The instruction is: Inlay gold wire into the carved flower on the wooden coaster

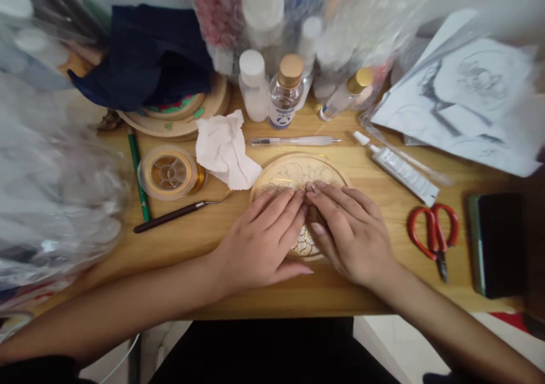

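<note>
A round wooden disc (298, 171) with a drawn flower pattern and thin gold wire on it lies on the wooden table (238, 299). My left hand (264, 239) lies flat on the disc's left part, fingers stretched out and close together. My right hand (347, 231) rests on its right part, fingers extended too. The fingertips of both hands meet near the disc's middle and press on the gold wire. Much of the disc is hidden under my hands.
A spool of gold wire (170, 172), crumpled tissue (223, 148), a dark-handled tool (174, 215), green pencil (139, 171), white pen (293, 141), glue tube (400, 168), red scissors (434, 231) and phone (498, 242) lie around. Bottles (285, 92), sketches (468, 100) and plastic bags (46, 163) crowd the back and left.
</note>
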`<state>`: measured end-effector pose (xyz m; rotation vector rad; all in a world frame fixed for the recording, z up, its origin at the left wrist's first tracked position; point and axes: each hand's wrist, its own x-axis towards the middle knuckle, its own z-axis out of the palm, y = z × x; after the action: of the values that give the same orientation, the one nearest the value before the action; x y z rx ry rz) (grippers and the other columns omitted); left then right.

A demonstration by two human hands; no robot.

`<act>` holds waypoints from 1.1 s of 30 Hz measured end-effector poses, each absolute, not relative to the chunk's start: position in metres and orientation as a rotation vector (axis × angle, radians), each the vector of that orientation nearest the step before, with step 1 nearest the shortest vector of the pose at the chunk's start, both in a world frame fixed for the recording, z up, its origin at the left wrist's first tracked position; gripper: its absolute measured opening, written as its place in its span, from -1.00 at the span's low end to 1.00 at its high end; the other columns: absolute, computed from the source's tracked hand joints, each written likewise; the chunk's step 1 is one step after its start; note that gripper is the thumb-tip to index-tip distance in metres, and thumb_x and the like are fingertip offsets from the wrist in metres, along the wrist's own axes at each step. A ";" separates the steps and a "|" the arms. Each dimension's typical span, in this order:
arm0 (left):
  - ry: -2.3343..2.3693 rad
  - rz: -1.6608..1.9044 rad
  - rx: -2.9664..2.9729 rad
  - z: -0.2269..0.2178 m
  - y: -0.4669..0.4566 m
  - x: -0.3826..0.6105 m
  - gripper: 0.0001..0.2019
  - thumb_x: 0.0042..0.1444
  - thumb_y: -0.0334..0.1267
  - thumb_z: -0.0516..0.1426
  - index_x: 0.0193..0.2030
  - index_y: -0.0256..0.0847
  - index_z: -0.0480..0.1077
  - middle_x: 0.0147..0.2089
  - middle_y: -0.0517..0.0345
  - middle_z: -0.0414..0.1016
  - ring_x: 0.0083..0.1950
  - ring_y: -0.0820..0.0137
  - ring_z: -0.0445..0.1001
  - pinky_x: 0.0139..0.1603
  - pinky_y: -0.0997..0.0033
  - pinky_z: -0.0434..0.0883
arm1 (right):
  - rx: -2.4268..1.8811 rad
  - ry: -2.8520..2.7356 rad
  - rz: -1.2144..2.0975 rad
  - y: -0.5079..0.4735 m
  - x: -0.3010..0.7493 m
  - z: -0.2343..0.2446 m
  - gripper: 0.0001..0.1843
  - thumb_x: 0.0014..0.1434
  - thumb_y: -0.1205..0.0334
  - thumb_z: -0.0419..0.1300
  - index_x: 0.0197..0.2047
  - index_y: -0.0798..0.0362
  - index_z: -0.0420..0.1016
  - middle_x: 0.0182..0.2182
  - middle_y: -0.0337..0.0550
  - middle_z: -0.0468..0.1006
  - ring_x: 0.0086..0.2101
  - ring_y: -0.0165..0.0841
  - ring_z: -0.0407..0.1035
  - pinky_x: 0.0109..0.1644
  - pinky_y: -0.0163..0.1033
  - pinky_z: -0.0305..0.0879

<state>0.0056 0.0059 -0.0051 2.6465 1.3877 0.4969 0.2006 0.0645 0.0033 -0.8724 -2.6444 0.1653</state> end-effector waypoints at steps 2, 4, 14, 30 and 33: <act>1.376 0.530 2.648 -0.006 0.007 0.005 -0.27 0.28 0.20 -0.06 0.16 -0.57 0.33 0.21 -0.32 0.41 0.26 0.01 0.33 0.29 0.01 0.26 | -0.878 -2.604 0.237 0.067 0.201 0.003 -0.65 0.30 0.28 0.07 0.13 0.18 0.35 0.02 0.07 0.57 0.09 -0.24 0.42 0.19 -0.06 0.33; 1.362 0.571 2.641 -0.007 0.007 0.005 -0.31 0.28 0.17 -0.02 0.14 -0.57 0.35 0.19 -0.32 0.43 0.24 -0.01 0.35 0.27 -0.02 0.29 | -0.892 -2.535 0.365 0.072 0.202 0.003 -0.66 0.31 0.26 0.05 0.12 0.15 0.36 0.00 0.08 0.57 0.08 -0.21 0.42 0.15 -0.03 0.37; 1.296 0.705 2.600 -0.009 0.009 -0.001 -0.50 0.31 -0.01 0.01 0.10 -0.47 0.38 0.21 -0.30 0.39 0.24 -0.01 0.31 0.22 -0.11 0.35 | -0.967 -1.852 0.991 0.080 0.211 -0.005 -0.68 0.36 0.10 0.02 0.13 -0.06 0.34 0.01 -0.09 0.57 0.04 -0.31 0.44 0.23 0.00 0.32; 1.236 0.790 2.734 -0.007 0.008 0.000 -0.57 0.30 -0.05 0.04 0.02 -0.44 0.42 0.09 -0.26 0.45 0.17 0.02 0.36 0.19 -0.07 0.34 | -1.062 -1.574 0.896 0.084 0.212 -0.009 -0.85 0.18 0.18 0.26 -0.16 0.00 0.50 -0.32 -0.22 0.61 -0.31 -0.40 0.53 -0.13 -0.20 0.49; 1.127 0.831 2.812 -0.006 0.006 0.000 -0.61 0.31 -0.07 0.03 -0.03 -0.41 0.45 0.00 -0.19 0.50 0.09 0.08 0.41 0.16 -0.02 0.37 | -1.077 -1.568 0.831 0.084 0.214 -0.009 -0.87 0.19 0.17 0.26 -0.19 -0.02 0.51 -0.40 -0.26 0.58 -0.38 -0.42 0.50 -0.21 -0.22 0.49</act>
<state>-0.0002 0.0065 -0.0064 2.8116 1.1273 0.8314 0.2140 0.0844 -0.0087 -1.0768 -1.5681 0.8314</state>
